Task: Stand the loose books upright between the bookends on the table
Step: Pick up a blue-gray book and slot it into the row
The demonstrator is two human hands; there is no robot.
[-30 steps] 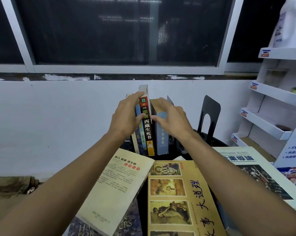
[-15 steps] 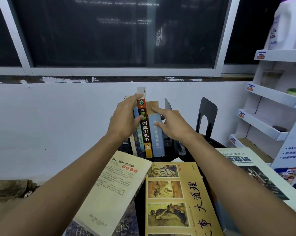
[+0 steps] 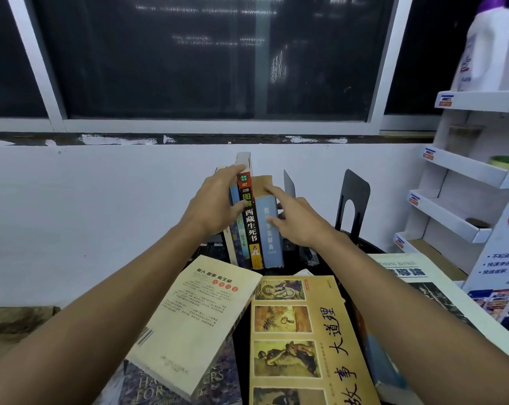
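At frame centre the row of upright books stands, spines vertical. The left hand clasps its left side with the thumb across the red-and-black spine; the right hand lies open, fingers resting on the blue dictionary. The black bookend stands apart, right of that nearer right hand. Loose books lie flat on the desk below.
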